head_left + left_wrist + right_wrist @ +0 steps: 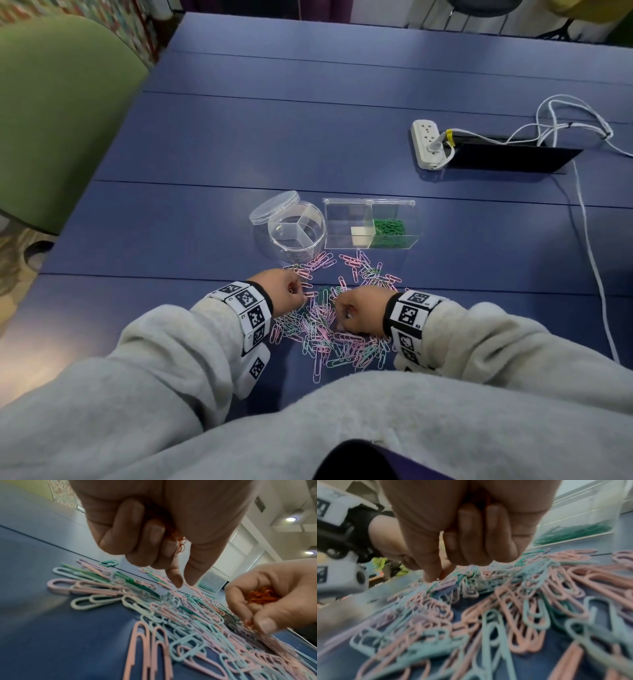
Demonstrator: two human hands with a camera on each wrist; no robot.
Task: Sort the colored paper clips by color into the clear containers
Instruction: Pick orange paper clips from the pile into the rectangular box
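Observation:
A mixed pile of pink, pale blue, mint and dark green paper clips [337, 325] lies on the blue table [308, 144] in front of me. My left hand [298, 291] hovers over the pile's left side. Its curled fingers hold a bunch of orange clips [179, 541] against the palm, while thumb and forefinger point down at the pile. My right hand [342, 318] rests on the pile's middle, also cupping orange clips [262, 597], thumb and forefinger pinching down into the clips [471, 588]. Behind the pile stand a round, divided clear container [296, 233] and a rectangular clear box [346, 222] with green clips [390, 228] in its right compartment.
The round container's lid [274, 207] leans on its far left rim. A white power strip [426, 144], white cables [582, 192] and a flat black panel [513, 156] lie at the far right. A green chair [58, 113] stands off the table's left edge.

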